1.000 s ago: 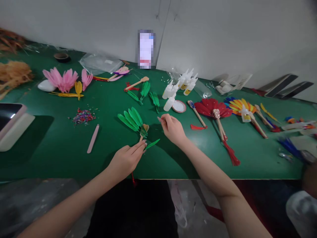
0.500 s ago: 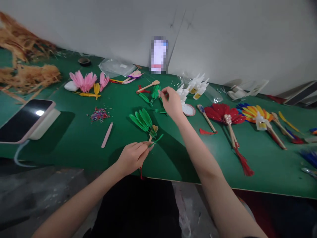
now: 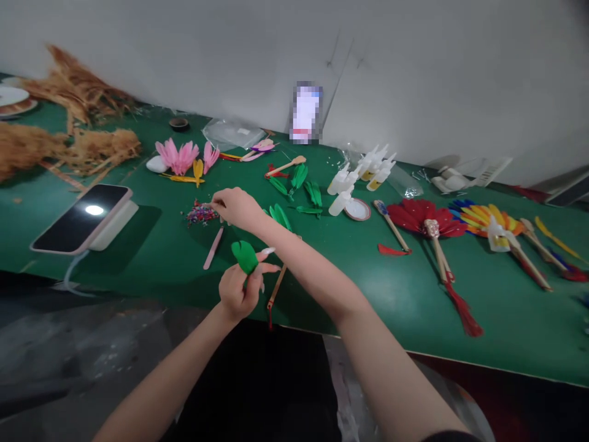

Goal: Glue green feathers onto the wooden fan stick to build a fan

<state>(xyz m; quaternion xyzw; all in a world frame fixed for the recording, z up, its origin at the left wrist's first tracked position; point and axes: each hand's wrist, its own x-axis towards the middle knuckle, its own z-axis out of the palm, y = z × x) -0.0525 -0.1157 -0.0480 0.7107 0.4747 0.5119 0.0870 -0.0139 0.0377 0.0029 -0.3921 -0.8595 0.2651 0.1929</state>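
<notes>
My left hand (image 3: 240, 288) pinches a single green feather (image 3: 245, 255) and holds it upright above the table's near edge. My right hand (image 3: 235, 207) reaches across to the left, its fingertips on a small pile of multicoloured beads (image 3: 201, 214); whether it has picked one up is too small to tell. A half-built green feather fan (image 3: 278, 216) on a wooden stick (image 3: 278, 286) lies under my right forearm, mostly hidden. A pink flat stick (image 3: 213, 247) lies just below my right hand.
A phone on a white stand (image 3: 83, 219) sits at left. Brown fibre bundles (image 3: 69, 144) fill the far left. Pink feathers (image 3: 177, 157), loose green feathers (image 3: 299, 178), white glue bottles (image 3: 343, 181), a round lid (image 3: 357, 209), a red fan (image 3: 421, 218) and a multicoloured fan (image 3: 481, 218) lie behind.
My right hand swung from the glue bottles at the back over to the bead pile at left. My left hand lifted a green feather off the table. The view shifted left.
</notes>
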